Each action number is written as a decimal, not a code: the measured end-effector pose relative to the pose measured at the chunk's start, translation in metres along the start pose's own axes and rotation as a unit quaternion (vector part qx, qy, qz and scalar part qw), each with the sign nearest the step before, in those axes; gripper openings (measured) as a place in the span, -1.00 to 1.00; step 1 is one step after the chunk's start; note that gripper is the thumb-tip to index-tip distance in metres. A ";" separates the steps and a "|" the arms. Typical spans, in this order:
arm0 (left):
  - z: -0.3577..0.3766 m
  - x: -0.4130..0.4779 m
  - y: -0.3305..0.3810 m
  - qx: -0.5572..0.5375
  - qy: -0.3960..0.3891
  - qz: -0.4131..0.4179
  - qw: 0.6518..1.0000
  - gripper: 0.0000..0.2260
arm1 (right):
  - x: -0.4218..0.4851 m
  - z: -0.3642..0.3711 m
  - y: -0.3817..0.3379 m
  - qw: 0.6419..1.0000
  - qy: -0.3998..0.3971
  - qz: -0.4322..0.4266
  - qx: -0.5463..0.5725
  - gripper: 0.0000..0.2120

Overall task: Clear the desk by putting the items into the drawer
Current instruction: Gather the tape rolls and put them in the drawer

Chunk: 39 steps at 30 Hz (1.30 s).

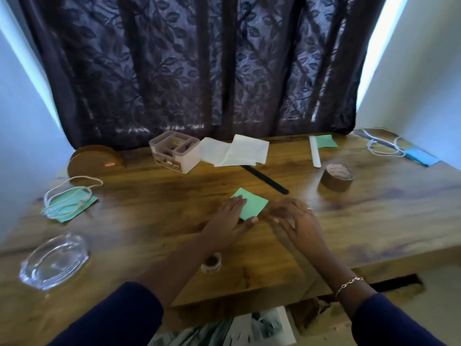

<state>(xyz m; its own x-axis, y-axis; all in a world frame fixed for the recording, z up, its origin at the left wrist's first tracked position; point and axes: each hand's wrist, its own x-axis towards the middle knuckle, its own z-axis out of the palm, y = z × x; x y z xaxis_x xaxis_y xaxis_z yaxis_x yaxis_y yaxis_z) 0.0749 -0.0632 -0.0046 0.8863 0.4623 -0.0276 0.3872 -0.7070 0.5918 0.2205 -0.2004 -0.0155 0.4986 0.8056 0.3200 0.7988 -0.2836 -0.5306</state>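
Left hand (230, 216) spread flat on one green paper square (253, 203) on the worktop (149, 216), right hand (296, 216) flat at its edge, second green paper (325, 141) at the back, two rolls, large tape roll (336, 182) and small tape roll (211, 263), two masks, green mask (69, 204) and blue mask (421, 157)

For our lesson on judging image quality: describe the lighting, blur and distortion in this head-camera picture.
Head view: backlit, daylight glaring at both sides of the dark curtain, the wooden desk dim; the wide-angle lens bows the desk's edges; the glass dish and sleeves near the bottom are smeared, the green paper sharper.
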 end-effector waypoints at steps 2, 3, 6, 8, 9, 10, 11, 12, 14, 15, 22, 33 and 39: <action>0.002 0.022 0.015 -0.012 -0.011 0.007 1.000 -0.42 | 0.009 -0.016 0.017 0.998 0.041 0.037 -0.002 -0.75; 0.003 0.034 0.022 -0.029 -0.017 0.006 0.999 -0.44 | 0.013 -0.023 0.025 0.997 0.063 0.050 -0.009 -0.75; 0.007 0.069 0.042 -0.123 -0.032 0.012 0.992 -0.47 | 0.028 -0.043 0.052 0.988 0.102 0.115 -0.017 -0.69; 0.011 0.092 0.056 -0.189 -0.046 0.003 0.981 -0.47 | 0.040 -0.055 0.070 0.981 0.118 0.154 -0.021 -0.62; 0.012 0.101 0.062 -0.216 -0.054 -0.008 0.975 -0.48 | 0.045 -0.060 0.076 0.979 0.116 0.166 -0.033 -0.58; 0.013 0.111 0.067 -0.237 -0.065 -0.019 0.969 -0.49 | 0.052 -0.065 0.082 0.977 0.109 0.176 -0.055 -0.54; 0.015 0.120 0.072 -0.250 -0.077 -0.026 0.965 -0.49 | 0.059 -0.069 0.089 0.975 0.097 0.185 -0.079 -0.50; 0.016 0.128 0.076 -0.253 -0.090 -0.026 0.963 -0.48 | 0.067 -0.072 0.095 0.972 0.082 0.194 -0.101 -0.46; 0.020 0.142 0.082 -0.233 -0.113 -0.019 0.966 -0.46 | 0.083 -0.076 0.106 0.966 0.050 0.216 -0.130 -0.37; 0.022 0.149 0.082 -0.216 -0.122 -0.013 0.969 -0.45 | 0.092 -0.077 0.111 0.962 0.035 0.232 -0.138 -0.32; 0.037 0.176 0.060 -0.030 -0.165 0.057 0.984 -0.32 | 0.130 -0.077 0.133 0.936 -0.035 0.300 -0.182 -0.13; 0.039 0.168 0.033 0.112 -0.157 0.105 0.976 -0.30 | 0.135 -0.078 0.152 0.935 -0.037 0.304 -0.178 -0.23; 0.031 0.141 0.023 0.109 -0.145 0.083 0.980 -0.29 | 0.117 -0.079 0.146 0.935 -0.049 0.294 -0.194 -0.31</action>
<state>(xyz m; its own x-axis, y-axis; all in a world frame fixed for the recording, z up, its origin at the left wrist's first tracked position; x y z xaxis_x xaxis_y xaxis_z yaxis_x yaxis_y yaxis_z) 0.2166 -0.0305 -0.0199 0.9642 0.1822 -0.1925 0.2490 -0.8714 0.4226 0.4224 -0.1888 0.0063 0.8717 0.4896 -0.0210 0.4681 -0.8444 -0.2604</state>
